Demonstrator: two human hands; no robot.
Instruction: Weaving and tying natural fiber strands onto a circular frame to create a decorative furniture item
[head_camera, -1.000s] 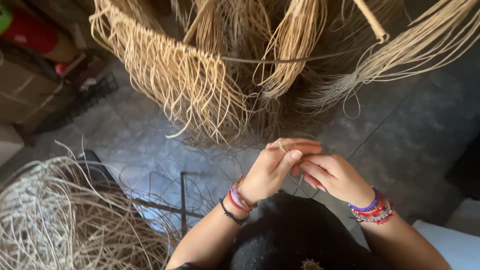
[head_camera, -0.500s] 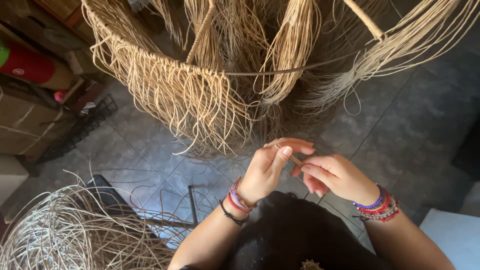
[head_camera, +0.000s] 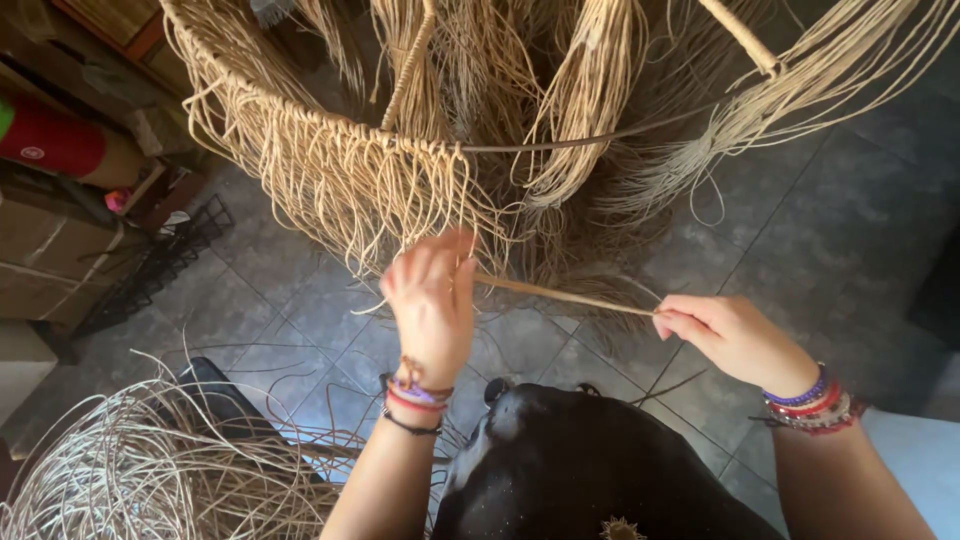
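Left hand (head_camera: 432, 305) pinching strand (head_camera: 560, 295) near fringe (head_camera: 340, 180), frame centre; right hand (head_camera: 725, 335) gripping other end. Best kept taut, level, clear of loose fringe.

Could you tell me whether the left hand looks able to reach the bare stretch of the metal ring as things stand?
Probably yes: the left hand is raised just below the metal ring, with only loose hanging fibre strands between, though it is holding one strand.

Tan fibre strand (head_camera: 565, 295), taut btwn hands
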